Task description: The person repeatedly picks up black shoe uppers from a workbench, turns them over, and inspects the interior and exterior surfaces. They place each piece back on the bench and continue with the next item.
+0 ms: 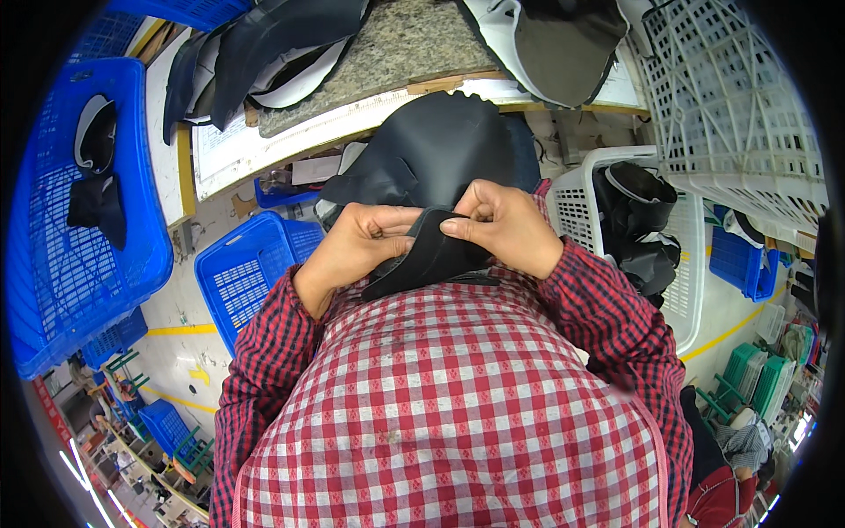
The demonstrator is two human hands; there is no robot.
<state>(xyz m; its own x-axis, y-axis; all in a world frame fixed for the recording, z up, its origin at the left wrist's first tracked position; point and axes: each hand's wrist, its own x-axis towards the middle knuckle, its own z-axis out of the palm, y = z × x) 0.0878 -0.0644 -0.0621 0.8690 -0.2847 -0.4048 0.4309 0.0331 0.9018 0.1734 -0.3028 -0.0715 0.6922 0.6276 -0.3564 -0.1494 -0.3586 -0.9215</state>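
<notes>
A black leather piece point(453, 145), apparently a boot upper, lies across my lap with its wide, glossy part spreading away from me. Near my body its edge is folded up between both hands. My left hand point(365, 239) pinches the fold from the left, with the thumb on the near side. Close beside it, my right hand point(506, 227) grips the same edge between thumb and fingers. Part of the leather's underside is hidden by my hands.
Ahead stands a worktable with a stone slab point(400, 44) and more black uppers point(282, 53). Blue baskets point(251, 273) are on my left. A white basket point(572, 198) holding black pieces stands at my right, below a larger white crate point(731, 97).
</notes>
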